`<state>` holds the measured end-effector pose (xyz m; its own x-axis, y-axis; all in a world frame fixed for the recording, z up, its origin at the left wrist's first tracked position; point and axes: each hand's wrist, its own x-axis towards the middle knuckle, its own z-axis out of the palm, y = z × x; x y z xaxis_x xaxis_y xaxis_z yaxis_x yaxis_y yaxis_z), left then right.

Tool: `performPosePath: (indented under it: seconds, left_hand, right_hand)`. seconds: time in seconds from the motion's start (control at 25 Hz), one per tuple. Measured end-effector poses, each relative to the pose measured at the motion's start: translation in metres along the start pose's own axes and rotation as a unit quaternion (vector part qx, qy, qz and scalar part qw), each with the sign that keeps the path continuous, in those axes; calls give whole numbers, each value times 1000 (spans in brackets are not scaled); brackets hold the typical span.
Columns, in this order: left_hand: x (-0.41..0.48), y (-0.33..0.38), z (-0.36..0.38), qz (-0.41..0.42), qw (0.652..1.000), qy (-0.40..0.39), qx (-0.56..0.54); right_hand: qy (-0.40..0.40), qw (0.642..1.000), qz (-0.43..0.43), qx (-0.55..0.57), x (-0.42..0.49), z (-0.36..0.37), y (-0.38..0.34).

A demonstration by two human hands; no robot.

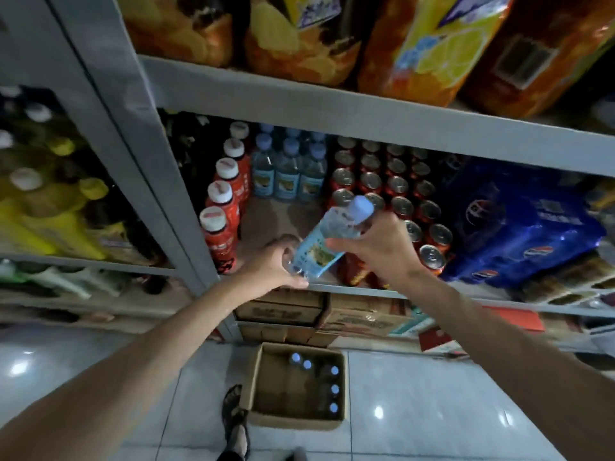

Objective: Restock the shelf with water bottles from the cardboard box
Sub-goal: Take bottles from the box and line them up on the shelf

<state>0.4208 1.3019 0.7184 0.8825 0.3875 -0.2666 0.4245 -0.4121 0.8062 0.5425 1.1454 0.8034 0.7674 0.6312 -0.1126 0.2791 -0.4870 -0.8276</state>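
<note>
At shelf (332, 287) front edge: tilted water bottle (327, 242) held two-handed; left hand (271, 264) grip wraps base; right hand (372, 246) grip clasps upper body; cardboard box (296, 385) below on floor.

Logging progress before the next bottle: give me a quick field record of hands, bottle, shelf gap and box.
left hand: gripping the base of the water bottle
right hand: holding the same bottle near its upper part
bottle state: tilted, cap up and to the right, at the shelf's front edge
shelf gap: bare patch in front of the stocked water bottles, between red bottles and cans
cardboard box: on the floor, open, several caps visible along its right side
</note>
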Motion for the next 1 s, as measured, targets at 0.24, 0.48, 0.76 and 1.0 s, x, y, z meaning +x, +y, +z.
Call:
performPosePath:
  seconds: [0.24, 0.48, 0.76, 1.0]
  left_hand:
    - [41, -69, 6, -59, 933, -38, 353]
    - [56, -85, 1, -20, 932, -56, 358]
    - [65, -91, 2, -1, 924, -32, 380]
    - [66, -88, 2, 8, 912, -17, 409]
  right_hand:
    - [-4, 992, -89, -94, 99, 64, -24]
    - [15, 970, -89, -224, 162, 130, -13]
    - [21, 982, -108, -154, 184, 165, -8]
    - [54, 973, -173, -140, 179, 178, 4]
